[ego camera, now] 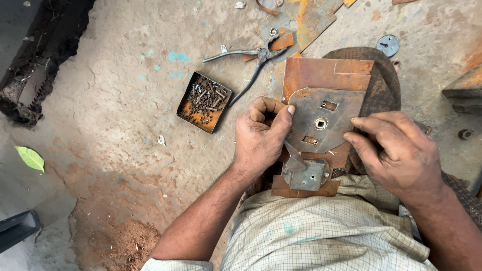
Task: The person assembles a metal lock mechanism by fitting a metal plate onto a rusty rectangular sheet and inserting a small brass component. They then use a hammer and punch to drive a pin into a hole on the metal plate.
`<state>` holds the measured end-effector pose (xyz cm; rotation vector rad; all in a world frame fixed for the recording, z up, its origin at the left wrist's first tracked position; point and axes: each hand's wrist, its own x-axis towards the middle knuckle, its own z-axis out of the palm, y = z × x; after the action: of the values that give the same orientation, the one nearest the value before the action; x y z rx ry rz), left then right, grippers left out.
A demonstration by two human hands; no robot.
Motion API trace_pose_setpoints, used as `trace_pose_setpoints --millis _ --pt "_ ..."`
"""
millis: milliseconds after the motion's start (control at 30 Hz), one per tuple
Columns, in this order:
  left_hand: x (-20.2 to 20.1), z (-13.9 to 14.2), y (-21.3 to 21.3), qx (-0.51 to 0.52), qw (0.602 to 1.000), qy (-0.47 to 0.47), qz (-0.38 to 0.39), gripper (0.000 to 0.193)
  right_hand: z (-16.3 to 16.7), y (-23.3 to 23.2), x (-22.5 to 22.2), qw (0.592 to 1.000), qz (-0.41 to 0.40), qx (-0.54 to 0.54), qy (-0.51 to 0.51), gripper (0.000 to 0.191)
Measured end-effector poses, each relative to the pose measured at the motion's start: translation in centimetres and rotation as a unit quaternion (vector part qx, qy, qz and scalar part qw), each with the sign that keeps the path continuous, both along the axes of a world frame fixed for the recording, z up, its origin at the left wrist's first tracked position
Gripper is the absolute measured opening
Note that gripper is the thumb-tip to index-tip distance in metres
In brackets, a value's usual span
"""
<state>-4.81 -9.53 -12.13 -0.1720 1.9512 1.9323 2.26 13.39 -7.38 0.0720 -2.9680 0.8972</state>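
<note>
At the far left a green leaf (30, 157) lies on the dusty concrete floor (115, 100); further right sits a small square tin of rusty screws and rivets (204, 101), and beyond it a pair of pliers (253, 59) lies open on the ground, untouched. The left hand (261, 138) is curled closed, its thumb pressed on the left edge of a grey metal plate (326, 120) that rests on a rusty sheet (321, 75); the plate already has two rectangular slots and a round hole cut, all empty. Below it a smaller grey lock part (307, 174) lies loose, apparently not yet joined. The right hand (396, 150) is half closed, fingertips pinching the plate's right edge; I judge the fitting is at an early stage, with fastening still left.
</note>
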Motion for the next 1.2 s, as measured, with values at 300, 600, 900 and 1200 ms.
trace_pose_setpoints --millis 300,600,900,1200 --pt "-0.2 0.2 0.1 0.002 1.000 -0.016 -0.002 0.017 -0.3 0.4 0.0 1.000 0.006 0.000 -0.002 0.030" --pt "-0.2 0.3 0.0 0.009 1.000 -0.011 -0.004 0.017 0.2 0.1 -0.1 1.000 0.021 0.018 0.013 0.032" --pt "-0.1 0.5 0.1 -0.011 1.000 -0.006 -0.004 0.018 2.2 -1.9 -1.7 0.990 0.091 0.090 0.053 0.035" --pt "0.0 0.8 0.1 -0.006 1.000 -0.005 0.004 0.019 4.1 -4.6 -3.4 0.987 0.115 0.103 0.054 0.033"
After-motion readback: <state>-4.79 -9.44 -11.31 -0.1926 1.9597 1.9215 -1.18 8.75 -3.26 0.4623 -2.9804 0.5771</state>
